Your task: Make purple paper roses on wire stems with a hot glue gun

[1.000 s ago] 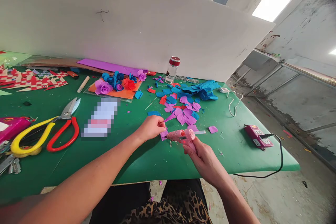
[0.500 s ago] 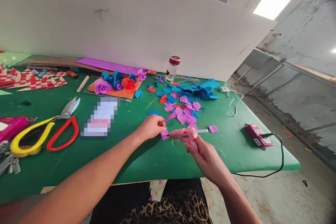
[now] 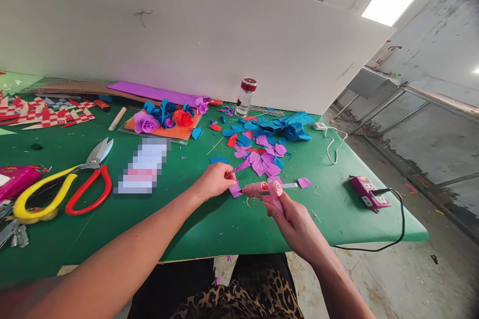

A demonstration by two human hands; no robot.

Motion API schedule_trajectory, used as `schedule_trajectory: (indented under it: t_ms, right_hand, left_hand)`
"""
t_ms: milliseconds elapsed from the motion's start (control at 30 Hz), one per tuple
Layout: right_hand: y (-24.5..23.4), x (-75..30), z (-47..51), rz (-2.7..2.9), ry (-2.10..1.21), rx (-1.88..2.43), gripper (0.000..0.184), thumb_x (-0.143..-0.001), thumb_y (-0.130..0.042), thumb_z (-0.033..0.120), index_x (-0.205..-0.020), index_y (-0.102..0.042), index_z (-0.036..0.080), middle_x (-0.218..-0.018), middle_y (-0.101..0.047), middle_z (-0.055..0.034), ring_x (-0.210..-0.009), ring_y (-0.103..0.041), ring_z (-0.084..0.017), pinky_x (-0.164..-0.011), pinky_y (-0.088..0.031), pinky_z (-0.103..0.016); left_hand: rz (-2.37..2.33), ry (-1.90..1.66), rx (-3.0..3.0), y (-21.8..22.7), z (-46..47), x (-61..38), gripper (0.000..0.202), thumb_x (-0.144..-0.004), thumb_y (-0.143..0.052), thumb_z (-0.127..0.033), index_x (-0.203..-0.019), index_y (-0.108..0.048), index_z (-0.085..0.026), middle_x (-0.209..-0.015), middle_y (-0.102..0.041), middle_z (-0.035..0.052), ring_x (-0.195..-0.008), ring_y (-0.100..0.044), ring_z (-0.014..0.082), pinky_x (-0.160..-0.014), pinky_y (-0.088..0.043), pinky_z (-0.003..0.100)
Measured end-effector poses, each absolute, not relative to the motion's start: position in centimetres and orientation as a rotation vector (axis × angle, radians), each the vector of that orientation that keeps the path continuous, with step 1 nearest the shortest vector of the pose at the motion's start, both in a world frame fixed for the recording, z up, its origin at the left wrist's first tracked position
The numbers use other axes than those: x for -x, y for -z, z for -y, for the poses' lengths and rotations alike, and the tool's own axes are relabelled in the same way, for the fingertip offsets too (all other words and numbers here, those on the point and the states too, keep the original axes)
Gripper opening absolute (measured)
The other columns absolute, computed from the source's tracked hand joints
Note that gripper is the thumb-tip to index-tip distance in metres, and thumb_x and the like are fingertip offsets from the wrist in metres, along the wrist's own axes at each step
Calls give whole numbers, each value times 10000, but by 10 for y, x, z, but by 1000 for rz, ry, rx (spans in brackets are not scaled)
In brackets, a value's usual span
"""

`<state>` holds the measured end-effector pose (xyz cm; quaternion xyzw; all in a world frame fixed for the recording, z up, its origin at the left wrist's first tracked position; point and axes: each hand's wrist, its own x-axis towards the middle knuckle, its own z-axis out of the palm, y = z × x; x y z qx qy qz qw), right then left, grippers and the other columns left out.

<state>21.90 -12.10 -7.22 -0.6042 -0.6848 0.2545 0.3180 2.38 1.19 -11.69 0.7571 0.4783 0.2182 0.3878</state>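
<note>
Two bare hands are working close together over the green table (image 3: 202, 232), near its front edge. The left hand (image 3: 215, 180) is pinching, thumb and fingertips closed at the upper edge of a small purple paper square (image 3: 235, 191). A narrow purple strip (image 3: 242, 165) is sticking out just beyond those fingertips; whether they are gripping it too, I cannot tell. The right hand (image 3: 294, 217) is wrapping its fingers around the handle of a pink hot glue gun (image 3: 260, 189), with a pale glue stick (image 3: 289, 186) jutting from the back. The nozzle is pointing left and appears to be touching the square's right side, though any glue is too small to make out.

Gluing the paper seems to be the step in hand. The next move is probably calling for a steady pinch, a light squeeze and fingertips clear of the hot tip.

Loose purple petals (image 3: 267, 162) are lying just beyond the hands, mixed with blue and red pieces. Farther off to the left, paper roses (image 3: 145, 122) are resting on an orange sheet (image 3: 179, 132), and red-and-yellow-handled scissors (image 3: 106, 189) are lying with their blades slightly parted.
</note>
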Motion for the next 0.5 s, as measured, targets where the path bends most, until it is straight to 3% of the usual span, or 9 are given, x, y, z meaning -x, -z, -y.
schedule_trajectory:
  t_ms: [233,367,500]
  right_hand:
    - [83,-231,118,1728,-785,1663,343,-942,-422,456,-1110,-594,211,-754,-645,-33,-577,-531,-157,-534,-412,-253]
    - [83,-242,115,1413,-1093,1518,388,-894,-498,539,-1070,-567,201,-772,-621,-21,-492,-415,-103,-445,-349,-231]
    - [85,-255,111,1118,-1328,1373,407,-860,-563,549,-1025,-597,179,-599,-563,16,-461,-399,-90,-438,-332,-220]
  left_hand:
    - [-1203,-565,-1895,117,-12,-23,96,-656,-602,-222,-572,-603,-176,-576,-597,-12,-588,-540,149,-535,-349,253]
    - [-1171,-596,-1776,122,-15,-23,101,-649,-631,-250,-589,-610,-172,-583,-592,-13,-597,-532,149,-541,-357,251]
    - [-1099,-609,-1583,120,-16,-22,107,-620,-679,-250,-604,-631,-155,-594,-602,-11,-604,-538,136,-582,-389,247]
